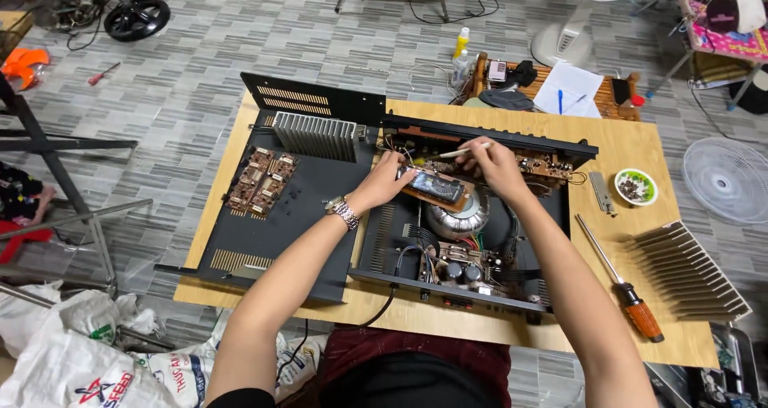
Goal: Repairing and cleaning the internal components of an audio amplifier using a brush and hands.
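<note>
Step in hand, as I read it: brushing/cleaning a board inside the open amplifier chassis (472, 240). Left hand (386, 180) has its fingers closed on the edge of a small circuit board (436, 189), holding it tilted above the round toroidal transformer (458, 214). Right hand (494, 164) has fingers pinched shut on a thin pale tool (464, 150), probably a small brush; too small to be sure. Its tip points left, just over the long board along the chassis back wall.

Next move likely calls for a steady left grip so the board's wires aren't strained, and light strokes with the tool kept clear of the wire bundle near the transformer.

Surface: plywood worktop (624, 148) set low over the floor. Left of the chassis lies the removed black cover (280, 224), carrying a finned heatsink (316, 134) and 2 brown boards (261, 182). Right of the chassis: screwdriver (620, 280) with an orange handle, a second finned heatsink (688, 270), and a small bowl (636, 186) of what look like screws.

Room: grey patterned tile floor (240, 40), a fan (726, 180) lying flat at right, white sacks (80, 352) at lower left, a wooden tray (552, 88) with papers beyond the worktop.
</note>
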